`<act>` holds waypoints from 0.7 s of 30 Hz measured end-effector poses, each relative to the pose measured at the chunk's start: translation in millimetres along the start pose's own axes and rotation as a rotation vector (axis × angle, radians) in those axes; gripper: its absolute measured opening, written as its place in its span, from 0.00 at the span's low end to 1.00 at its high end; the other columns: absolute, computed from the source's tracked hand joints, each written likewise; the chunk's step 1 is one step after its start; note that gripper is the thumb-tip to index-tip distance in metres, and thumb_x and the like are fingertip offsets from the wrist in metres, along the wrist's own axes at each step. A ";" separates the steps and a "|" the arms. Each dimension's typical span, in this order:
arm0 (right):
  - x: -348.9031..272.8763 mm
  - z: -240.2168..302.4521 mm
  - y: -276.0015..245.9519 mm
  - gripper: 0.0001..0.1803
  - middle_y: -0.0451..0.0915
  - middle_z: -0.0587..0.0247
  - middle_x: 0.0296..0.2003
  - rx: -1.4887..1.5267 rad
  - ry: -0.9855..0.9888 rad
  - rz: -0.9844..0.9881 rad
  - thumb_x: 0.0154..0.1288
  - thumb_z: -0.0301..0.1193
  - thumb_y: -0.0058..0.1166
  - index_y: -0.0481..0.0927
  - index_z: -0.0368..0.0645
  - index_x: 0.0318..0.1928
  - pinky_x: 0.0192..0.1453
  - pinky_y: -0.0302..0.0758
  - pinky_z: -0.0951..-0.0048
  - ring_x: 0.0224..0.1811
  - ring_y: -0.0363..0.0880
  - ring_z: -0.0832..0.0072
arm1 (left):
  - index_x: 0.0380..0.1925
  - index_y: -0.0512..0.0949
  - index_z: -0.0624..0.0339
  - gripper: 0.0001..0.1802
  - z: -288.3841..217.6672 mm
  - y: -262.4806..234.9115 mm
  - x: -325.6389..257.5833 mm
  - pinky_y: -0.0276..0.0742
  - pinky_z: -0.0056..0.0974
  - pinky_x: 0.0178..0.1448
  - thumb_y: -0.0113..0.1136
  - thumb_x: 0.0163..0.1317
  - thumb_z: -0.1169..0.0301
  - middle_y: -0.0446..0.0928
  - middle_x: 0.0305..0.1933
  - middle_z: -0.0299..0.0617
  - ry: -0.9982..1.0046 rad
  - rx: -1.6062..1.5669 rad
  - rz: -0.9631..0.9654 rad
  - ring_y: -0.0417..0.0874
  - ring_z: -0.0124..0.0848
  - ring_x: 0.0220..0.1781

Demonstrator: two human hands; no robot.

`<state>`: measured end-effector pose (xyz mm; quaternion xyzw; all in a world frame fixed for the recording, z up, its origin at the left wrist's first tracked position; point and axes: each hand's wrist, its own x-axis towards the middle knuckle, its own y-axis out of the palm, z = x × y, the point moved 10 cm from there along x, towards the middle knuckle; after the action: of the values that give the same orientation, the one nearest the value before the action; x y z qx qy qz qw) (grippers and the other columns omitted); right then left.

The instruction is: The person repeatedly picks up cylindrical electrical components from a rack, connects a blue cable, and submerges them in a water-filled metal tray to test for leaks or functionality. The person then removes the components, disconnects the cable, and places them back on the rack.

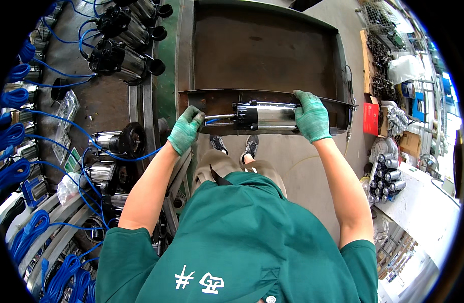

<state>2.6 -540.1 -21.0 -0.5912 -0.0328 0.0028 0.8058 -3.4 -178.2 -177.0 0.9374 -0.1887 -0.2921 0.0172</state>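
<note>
A pump motor point(265, 116) with a shiny steel barrel and a black end cap lies sideways on the near rim of a big rusty metal tray point(262, 50). My right hand point(311, 115), in a green glove, grips the barrel's right end. My left hand point(185, 129), also gloved in green, is closed around the thin shaft and blue cable at the motor's left end. Both forearms reach up from my green shirt.
Several more steel and black pump motors point(123, 50) with blue cables point(19, 166) crowd the bench and racks on the left. Boxes, small metal cylinders point(388, 177) and a wire basket point(381, 15) stand on the right. My feet point(234, 145) show on the concrete floor below the tray.
</note>
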 end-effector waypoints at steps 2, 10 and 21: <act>0.3 -0.7 -1.0 0.24 0.85 0.51 0.54 0.008 -0.006 -0.013 0.61 0.24 0.58 0.83 0.45 0.60 0.68 0.78 0.53 0.60 0.81 0.51 | 0.47 0.77 0.55 0.08 -9.6 -1.1 4.6 0.71 0.30 0.30 0.55 0.83 0.63 0.74 0.31 0.30 -0.002 0.125 -0.045 0.72 0.19 0.27; 1.1 0.7 -1.8 0.24 0.85 0.50 0.55 0.018 0.005 -0.013 0.60 0.23 0.59 0.83 0.43 0.59 0.68 0.78 0.53 0.60 0.81 0.51 | 0.54 0.78 0.61 0.09 -8.9 -3.9 -13.4 0.80 0.32 0.34 0.61 0.79 0.71 0.81 0.39 0.36 0.113 -0.056 0.044 0.80 0.22 0.31; 1.3 -1.6 1.8 0.24 0.85 0.50 0.54 0.007 0.018 0.001 0.60 0.23 0.58 0.84 0.43 0.59 0.68 0.79 0.54 0.59 0.82 0.51 | 0.35 0.80 0.51 0.24 0.0 -60.6 10.0 0.62 0.33 0.18 0.54 0.81 0.44 0.73 0.20 0.30 -0.093 -0.022 -0.381 0.67 0.22 0.15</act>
<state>4.0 -541.0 -23.1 -0.5885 -0.0253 -0.0019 0.8081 25.0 -125.7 -191.0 0.9414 -0.0052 -0.3352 -0.0368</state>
